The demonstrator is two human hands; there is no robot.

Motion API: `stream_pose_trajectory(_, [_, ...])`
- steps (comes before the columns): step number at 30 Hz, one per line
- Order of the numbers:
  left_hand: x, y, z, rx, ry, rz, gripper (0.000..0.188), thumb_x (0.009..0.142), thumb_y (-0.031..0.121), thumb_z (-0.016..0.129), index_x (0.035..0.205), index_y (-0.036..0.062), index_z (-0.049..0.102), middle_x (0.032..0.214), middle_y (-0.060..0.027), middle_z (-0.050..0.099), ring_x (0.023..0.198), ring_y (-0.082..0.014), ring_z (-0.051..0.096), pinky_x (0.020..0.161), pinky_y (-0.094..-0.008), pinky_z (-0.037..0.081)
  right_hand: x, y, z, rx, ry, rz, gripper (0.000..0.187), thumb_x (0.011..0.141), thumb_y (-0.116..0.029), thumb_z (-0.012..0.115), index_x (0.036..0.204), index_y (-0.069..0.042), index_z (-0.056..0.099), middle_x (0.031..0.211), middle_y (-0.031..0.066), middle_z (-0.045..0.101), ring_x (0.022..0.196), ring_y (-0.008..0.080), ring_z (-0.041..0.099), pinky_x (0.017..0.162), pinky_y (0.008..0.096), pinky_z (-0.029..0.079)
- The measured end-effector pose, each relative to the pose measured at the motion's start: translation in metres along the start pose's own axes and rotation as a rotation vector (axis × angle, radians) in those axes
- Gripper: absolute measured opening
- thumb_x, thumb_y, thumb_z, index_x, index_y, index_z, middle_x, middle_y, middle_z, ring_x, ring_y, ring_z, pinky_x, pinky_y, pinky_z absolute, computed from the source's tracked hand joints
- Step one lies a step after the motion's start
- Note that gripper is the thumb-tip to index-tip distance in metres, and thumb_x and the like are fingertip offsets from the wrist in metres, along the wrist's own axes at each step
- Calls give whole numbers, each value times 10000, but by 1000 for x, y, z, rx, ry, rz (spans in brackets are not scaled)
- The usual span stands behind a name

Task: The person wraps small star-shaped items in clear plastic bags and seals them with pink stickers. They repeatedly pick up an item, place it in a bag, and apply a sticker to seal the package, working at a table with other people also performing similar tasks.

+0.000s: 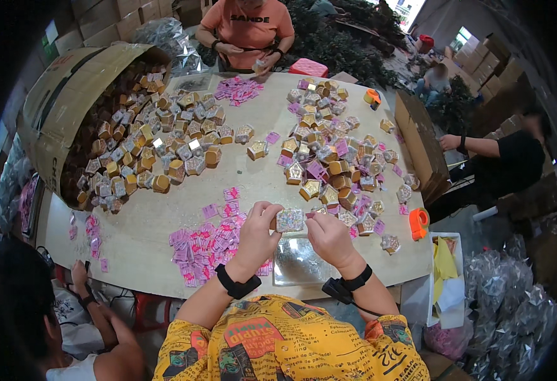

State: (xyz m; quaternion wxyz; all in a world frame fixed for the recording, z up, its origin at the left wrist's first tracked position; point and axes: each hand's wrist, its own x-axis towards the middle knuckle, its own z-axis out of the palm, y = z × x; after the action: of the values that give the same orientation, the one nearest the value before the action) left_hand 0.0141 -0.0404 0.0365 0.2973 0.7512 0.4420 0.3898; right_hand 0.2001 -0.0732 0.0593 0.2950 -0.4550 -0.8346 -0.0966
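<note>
Above the near edge of the table, my left hand grips a small gold-sided box by its left end. Its upward face is clear and glittery. My right hand is closed in a pinch close to the box's right edge; a tiny bit of something shows at the fingertips, too small to name. Below the hands lies a flat, shiny rectangular plate. A heap of pink printed tags spreads beside my left wrist. To the right and beyond are many gold pentagonal boxes mixed with pink tags.
A tipped carton spills more gold boxes onto the table at the left. Orange tape dispensers sit along the right edge. A white foam box stands at the near right. Co-workers are across the table, left and right.
</note>
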Motion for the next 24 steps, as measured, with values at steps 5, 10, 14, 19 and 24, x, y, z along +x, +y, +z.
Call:
stream_pose_trajectory(5, [1,4,-1,39,17,26,445,618,-62,614,1042,64,561,1013,-126,514,955,-321,536,780,-391,459,-2,3,4,23,43,15,104,670,-19,578,744,-37,508,706,94,487,616,246,533,559,351,456])
stream_pose_trajectory(10, [1,11,-5,92,29,48,440,622,-59,606,1042,66,564,1015,-125,515,946,-322,536,774,-391,459,-5,4,3,28,-13,40,112,671,-21,580,767,-33,523,752,108,530,637,253,552,575,342,468])
stream_pose_trajectory(14, [1,10,-3,101,50,81,427,622,-74,607,1031,42,567,996,-131,527,861,-297,571,706,-350,483,-7,4,2,36,-47,52,191,676,14,624,860,-9,575,804,126,576,711,293,595,619,355,502])
stream_pose_trajectory(19, [-2,7,-2,54,2,-6,432,628,-41,622,1037,81,561,1000,-126,523,945,-322,545,788,-389,456,-5,4,-2,15,-57,-15,169,689,2,609,853,-9,575,801,113,563,691,275,580,595,359,487])
stream_pose_trajectory(24, [-3,5,-2,63,-36,-7,427,638,-12,649,1044,83,560,1000,-123,529,939,-322,549,790,-385,458,-9,7,0,-50,-60,-114,148,697,-52,581,835,-9,554,774,92,526,695,229,563,597,326,472])
